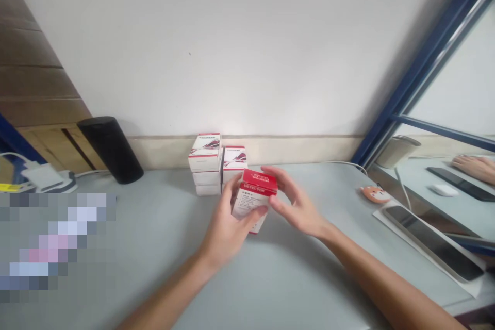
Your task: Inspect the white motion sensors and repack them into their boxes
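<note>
A red-and-white box (257,198) printed "DETECTOR" on its red top band stands upright, slightly tilted, in my hands above the grey table. My left hand (226,227) wraps around its left side, thumb across the white printed front. At the upper right corner, my right hand (299,206) curves around the box, with its thumb at the right edge and its fingers behind the top. Just behind, several white boxes with red and purple print are stacked: a left stack (206,165) and a right stack (234,159), the latter's lower part hidden by my hands and the held box.
A black cylinder (112,149) leans near the wall at left, beside a white charger (38,172). At right lie an orange-and-white animal-shaped item (375,194) and a long dark panel (433,242) on white. Beyond the blue frame (417,51), a person's hand (474,167) rests near a keyboard.
</note>
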A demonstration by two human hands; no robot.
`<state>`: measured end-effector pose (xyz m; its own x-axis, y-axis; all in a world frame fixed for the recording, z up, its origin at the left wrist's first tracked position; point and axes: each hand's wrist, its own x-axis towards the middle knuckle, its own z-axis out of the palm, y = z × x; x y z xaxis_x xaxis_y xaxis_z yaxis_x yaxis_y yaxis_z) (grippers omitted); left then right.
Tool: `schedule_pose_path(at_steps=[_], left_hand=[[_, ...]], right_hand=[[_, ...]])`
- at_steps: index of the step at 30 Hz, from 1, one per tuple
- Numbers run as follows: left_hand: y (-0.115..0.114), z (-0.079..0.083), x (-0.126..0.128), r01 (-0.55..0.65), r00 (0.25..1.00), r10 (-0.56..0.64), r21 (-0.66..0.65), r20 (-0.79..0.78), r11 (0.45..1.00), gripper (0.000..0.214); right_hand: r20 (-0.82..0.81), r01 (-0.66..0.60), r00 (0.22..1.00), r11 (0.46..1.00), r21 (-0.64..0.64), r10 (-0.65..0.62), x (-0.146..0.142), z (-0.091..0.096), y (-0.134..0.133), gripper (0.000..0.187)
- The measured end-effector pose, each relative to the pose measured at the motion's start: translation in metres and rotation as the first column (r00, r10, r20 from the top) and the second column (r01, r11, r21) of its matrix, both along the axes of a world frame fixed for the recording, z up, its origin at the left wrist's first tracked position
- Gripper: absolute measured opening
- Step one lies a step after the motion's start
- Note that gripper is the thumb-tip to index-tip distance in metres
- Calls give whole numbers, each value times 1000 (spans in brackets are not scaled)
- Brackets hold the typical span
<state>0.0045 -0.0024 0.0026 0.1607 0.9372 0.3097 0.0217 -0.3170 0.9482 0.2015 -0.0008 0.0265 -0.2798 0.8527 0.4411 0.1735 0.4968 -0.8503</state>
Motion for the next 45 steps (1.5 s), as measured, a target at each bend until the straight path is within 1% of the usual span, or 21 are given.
schedule_pose_path(at_steps=[3, 6, 11, 13, 15, 16, 18, 20, 22, 24, 25, 27, 29, 30, 32, 34, 36, 38, 40, 41, 45], left_hand=[[0, -5, -1, -6, 997, 9, 37, -77, 999, 74], [2, -5, -3, -42, 989, 63, 155, -132, 987, 72], [4, -2, -8, -37, 974, 87, 228, -210, 973, 74], [5, -6, -9, -27, 969, 87, 252, -230, 967, 71], [6, -13, -10, -5, 960, 95, 324, -263, 946, 70], [7, -17, -11, 12, 954, 102, 375, -282, 927, 72], [8, -22, -12, 62, 944, 111, 497, -312, 865, 80], [9, -21, -13, 113, 933, 135, 630, -332, 768, 89], [8, -13, -14, 139, 913, 222, 771, -343, 622, 92], [6, -3, -14, 178, 865, 351, 872, -360, 457, 84], [4, 2, -15, 212, 833, 405, 894, -376, 394, 77], [1, 10, -15, 304, 772, 464, 894, -434, 330, 62], [-1, 13, -14, 356, 735, 483, 877, -476, 323, 54], [-1, 13, -14, 355, 727, 487, 872, -484, 336, 51], [-1, 11, -13, 295, 733, 484, 865, -478, 407, 41], [1, 6, -11, 182, 768, 465, 846, -440, 501, 36], [4, 3, -10, 85, 813, 435, 818, -387, 569, 40], [7, 1, -10, 46, 835, 417, 801, -358, 597, 39], [8, 2, -12, 42, 827, 432, 806, -359, 590, 34], [9, 3, -13, 35, 817, 457, 821, -352, 570, 31], [11, 9, -17, -19, 784, 553, 880, -282, 475, 25]], right_hand=[[46, 122, 990, 981, 151, -130, -1, 1, -1, 35], [71, 106, 989, 965, 241, -126, 2, 1, -1, 31], [96, 78, 989, 957, 280, -109, 7, 2, -2, 35], [93, 71, 991, 962, 264, -98, 10, 3, -2, 29], [61, 134, 986, 960, 244, -154, 12, 4, -1, 24], [35, 194, 978, 952, 235, -208, 13, 4, 0, 29], [-30, 308, 951, 930, 200, -308, 12, 5, 2, 40], [-89, 361, 932, 923, 135, -352, 10, 6, 3, 44], [-117, 347, 933, 937, 33, -341, 5, 9, 2, 45], [-94, 270, 956, 958, -95, -279, 0, 12, 0, 45], [-74, 209, 972, 964, -164, -224, -3, 14, -1, 44], [-37, 93, 994, 955, -282, -107, -6, 15, -2, 41], [-16, 81, 996, 948, -309, -90, -6, 15, -2, 36], [-18, 142, 988, 956, -257, -152, -5, 14, -1, 32], [-55, 338, 939, 941, -21, -339, -2, 13, -2, 24], [-110, 450, 892, 841, 301, -439, 2, 13, -5, 15], [-37, 342, 920, 750, 566, -391, 5, 15, -9, 16], [164, 124, 928, 692, 712, -335, 7, 17, -14, 19], [346, -30, 864, 650, 759, -365, 7, 16, -15, 20], [387, -51, 828, 633, 773, -405, 7, 14, -15, 19], [278, 126, 774, 569, 813, -569, 8, 9, -7, 12]])
